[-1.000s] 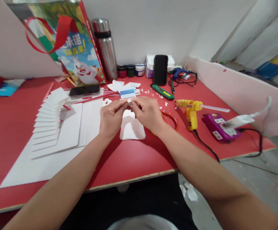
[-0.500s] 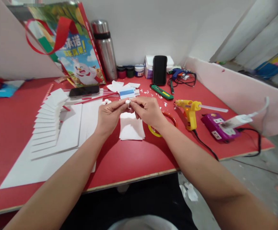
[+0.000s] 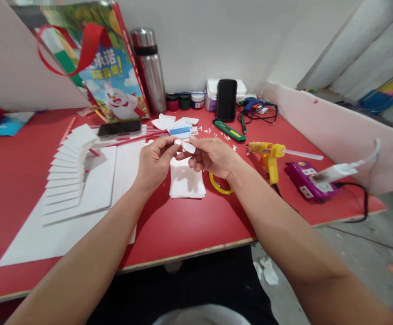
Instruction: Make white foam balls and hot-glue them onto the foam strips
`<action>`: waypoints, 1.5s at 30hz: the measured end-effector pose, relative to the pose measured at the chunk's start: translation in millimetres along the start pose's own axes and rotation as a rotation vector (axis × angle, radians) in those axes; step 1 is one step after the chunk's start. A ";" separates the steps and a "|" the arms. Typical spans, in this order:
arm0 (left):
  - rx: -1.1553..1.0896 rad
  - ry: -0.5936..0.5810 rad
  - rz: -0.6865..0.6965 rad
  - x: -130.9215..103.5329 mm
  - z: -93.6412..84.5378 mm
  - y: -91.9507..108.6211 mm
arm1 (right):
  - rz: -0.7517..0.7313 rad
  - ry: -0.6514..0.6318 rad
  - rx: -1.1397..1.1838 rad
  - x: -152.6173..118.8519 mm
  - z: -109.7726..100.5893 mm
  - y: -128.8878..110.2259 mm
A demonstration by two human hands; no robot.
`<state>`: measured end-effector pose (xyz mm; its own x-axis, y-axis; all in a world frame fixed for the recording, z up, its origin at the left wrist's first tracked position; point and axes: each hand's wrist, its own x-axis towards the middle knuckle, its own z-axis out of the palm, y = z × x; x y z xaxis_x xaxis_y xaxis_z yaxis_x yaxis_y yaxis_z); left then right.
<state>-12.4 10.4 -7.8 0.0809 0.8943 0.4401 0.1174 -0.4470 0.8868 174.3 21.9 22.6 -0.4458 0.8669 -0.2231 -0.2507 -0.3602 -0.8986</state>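
Note:
A small white piece (image 3: 188, 147), partly rolled with a loose flap at its right, is held between both hands above a stack of white paper (image 3: 187, 183). My left hand (image 3: 155, 160) pinches the rolled end between thumb and forefinger. My right hand (image 3: 213, 155) has its thumb and forefinger at the flap, the other fingers curled below. Just behind my left hand, another small white piece (image 3: 150, 141) shows in part. A yellow ring (image 3: 220, 186) lies on the red table (image 3: 182, 225), partly under my right wrist.
At the left, white boards (image 3: 64, 180) fan out over larger sheets. A phone (image 3: 119, 128), steel flask (image 3: 150, 72) and printed bag (image 3: 115, 90) stand or lie behind. To the right are a green cutter (image 3: 229, 131), yellow glue gun (image 3: 267, 158) and purple power strip (image 3: 309, 179).
The white piece, compact between my fingertips before, now shows a flap extending to the right. My right hand has turned and shifted slightly right, its lower fingers more visible.

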 end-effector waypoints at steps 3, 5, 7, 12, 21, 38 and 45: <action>0.024 -0.016 0.018 0.2 -1.1 -0.6 | 0.017 -0.017 0.069 -0.9 0.9 0.9; 0.041 -0.020 0.025 0.1 -1.2 -1.2 | -0.006 -0.006 0.070 -2.3 2.6 1.6; 0.062 -0.009 0.021 0.0 -1.2 -1.9 | -0.046 0.011 0.021 -3.5 4.7 2.7; 0.007 0.012 -0.028 -0.5 1.2 -0.5 | -0.260 0.144 -0.316 -3.9 9.8 8.3; 0.035 0.152 0.054 -4.9 18.4 6.2 | -0.697 0.415 -0.873 -9.2 23.9 18.4; -0.127 0.145 -0.087 -8.3 14.4 5.4 | -0.724 0.277 -1.085 -7.2 9.6 16.2; -0.171 0.037 -0.133 -3.7 4.9 6.7 | -0.675 0.163 -1.007 -5.9 3.8 12.3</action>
<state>-7.1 4.1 -4.2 0.0392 0.9468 0.3194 -0.0454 -0.3177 0.9471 170.6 11.0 14.4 -0.3526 0.8355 0.4215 0.4191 0.5437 -0.7271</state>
